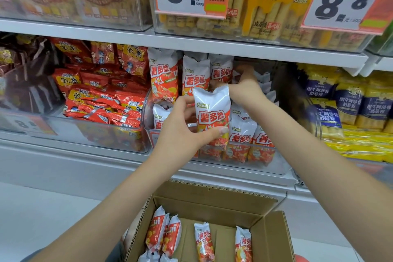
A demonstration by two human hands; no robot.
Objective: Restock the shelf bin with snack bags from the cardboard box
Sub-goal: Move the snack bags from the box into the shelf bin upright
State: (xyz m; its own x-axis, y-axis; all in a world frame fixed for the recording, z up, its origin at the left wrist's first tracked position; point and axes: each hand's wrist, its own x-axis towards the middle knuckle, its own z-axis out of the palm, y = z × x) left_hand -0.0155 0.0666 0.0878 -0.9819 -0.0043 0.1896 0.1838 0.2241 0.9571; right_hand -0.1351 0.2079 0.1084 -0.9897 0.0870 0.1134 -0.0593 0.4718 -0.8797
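Your left hand (182,132) holds a snack bag (212,117) upright at the shelf bin (274,166). Your right hand (246,89) reaches inside; its grip is hidden.

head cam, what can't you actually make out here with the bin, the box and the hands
- Right hand, head view: its fingers reach into the shelf bin behind the held snack bag; any grip is hidden.
- Cardboard box: the bottom frame edge cuts it off, so its remaining bags can't be counted.
- Bin's back right: dark and blurred.
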